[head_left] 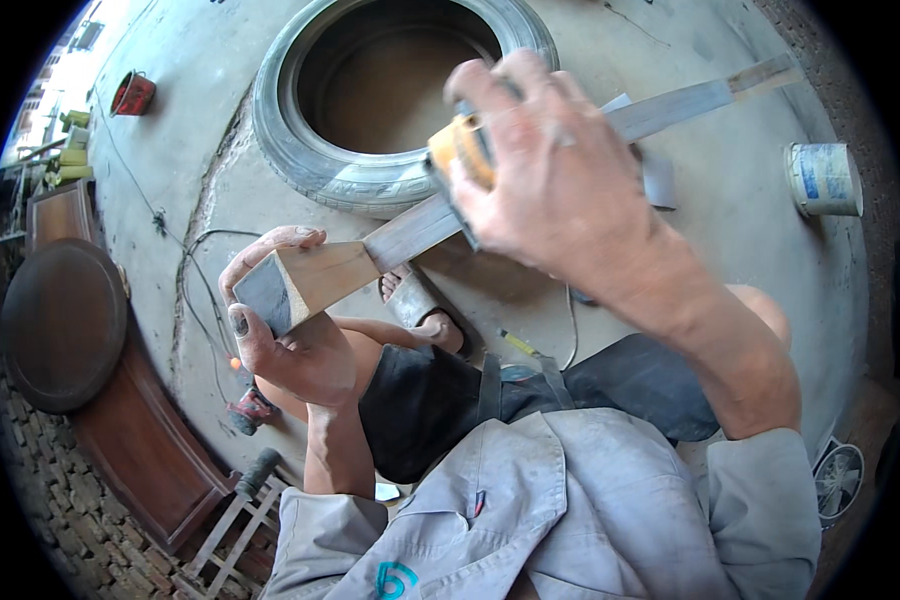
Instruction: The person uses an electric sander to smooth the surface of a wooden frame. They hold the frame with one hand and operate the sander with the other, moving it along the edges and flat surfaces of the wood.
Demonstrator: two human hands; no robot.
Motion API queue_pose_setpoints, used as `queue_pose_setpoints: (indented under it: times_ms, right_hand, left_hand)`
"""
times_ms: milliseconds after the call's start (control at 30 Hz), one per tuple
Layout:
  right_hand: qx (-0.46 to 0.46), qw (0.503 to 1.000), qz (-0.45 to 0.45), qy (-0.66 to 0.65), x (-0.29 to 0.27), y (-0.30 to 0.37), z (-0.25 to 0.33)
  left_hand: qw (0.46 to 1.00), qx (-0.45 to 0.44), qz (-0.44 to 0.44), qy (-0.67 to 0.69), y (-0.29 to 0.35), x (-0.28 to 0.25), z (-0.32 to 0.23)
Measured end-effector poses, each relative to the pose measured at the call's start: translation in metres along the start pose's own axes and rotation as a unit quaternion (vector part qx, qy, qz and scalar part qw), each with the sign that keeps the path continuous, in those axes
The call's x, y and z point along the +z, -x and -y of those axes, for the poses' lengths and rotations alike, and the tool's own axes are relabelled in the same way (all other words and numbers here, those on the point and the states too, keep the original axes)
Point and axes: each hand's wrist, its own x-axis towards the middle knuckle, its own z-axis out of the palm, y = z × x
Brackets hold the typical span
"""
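A long wooden leg (pixel 410 234) with a thicker, flared block at its near end slants from lower left to upper right in front of me. My left hand (pixel 305 362) grips that block, fingers and thumb wrapped round its sides. Over the middle of the leg, my right hand (pixel 565 175) is closed on a yellow-and-black power sander (pixel 460 152), slightly blurred. The sander's dark flat base lies along the leg's upper face, and my hand hides the leg behind it. The leg's far end comes out beyond my right hand.
A large tyre (pixel 315 172) lies just beyond the leg. To the left are a red bucket (pixel 133 93), cables (pixel 184 270), a red drill (pixel 252 412), a round dark wooden top (pixel 65 325) and a brown panel (pixel 145 455). At right stand a white bucket (pixel 825 180) and a fan (pixel 838 480).
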Motion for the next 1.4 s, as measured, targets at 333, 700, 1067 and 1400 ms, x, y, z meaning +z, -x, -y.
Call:
queue_pose_setpoints:
  times_ms: [333, 700, 1067, 1400]
  right_hand:
    - [0.010, 1.000, 0.012, 0.004, -0.018, 0.003, -0.055]
    - [-0.123, 0.981, 0.150, 0.001, -0.082, 0.002, -0.154]
    - [-0.319, 0.922, 0.212, -0.066, -0.046, -0.015, -0.054]
    - [-0.367, 0.889, 0.270, -0.051, -0.044, -0.032, -0.032]
  left_hand:
    - [0.999, -0.003, -0.010, -0.047, -0.001, 0.001, -0.007]
    - [0.996, 0.058, 0.022, -0.059, -0.012, 0.007, 0.003]
    - [0.999, 0.041, -0.003, -0.036, -0.006, 0.004, 0.000]
    - [0.996, 0.069, 0.019, -0.048, -0.007, 0.003, 0.004]
